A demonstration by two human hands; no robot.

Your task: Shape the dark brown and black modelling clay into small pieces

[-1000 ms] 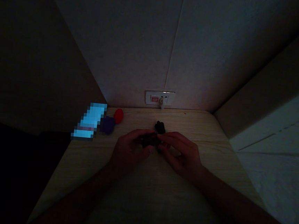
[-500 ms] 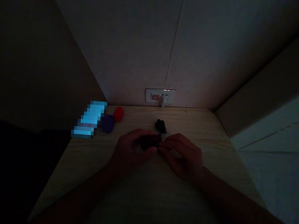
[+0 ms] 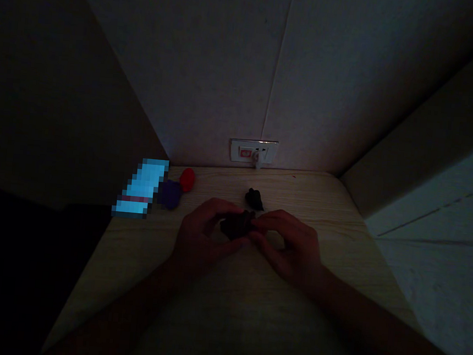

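In the dim light a dark, uneven lump [image 3: 235, 225], perhaps soft clay, is between my two hands above the wooden tabletop. My left hand [image 3: 201, 232] curves around its left side, fingers behind and thumb in front. The fingertips and thumb of my right hand [image 3: 291, 243] are closed on its right end. Just beyond the hands, a smaller black piece [image 3: 254, 199] lies on the wood. Farther left lie a purple lump [image 3: 170, 195] and a round red piece [image 3: 187, 180], touching or nearly so. Fine detail of the held lump is lost in shadow.
A lit, pixelated slab [image 3: 141, 187] leans at the left edge of the tabletop [image 3: 333, 208]. Behind is a wall with a socket plate [image 3: 239, 151] and a white plug [image 3: 257, 158] in it. A pale panel [image 3: 439, 178] stands to the right.
My left thumb has shifted slightly down, and more of the dark lump shows between my hands. The pieces on the tabletop have not moved.
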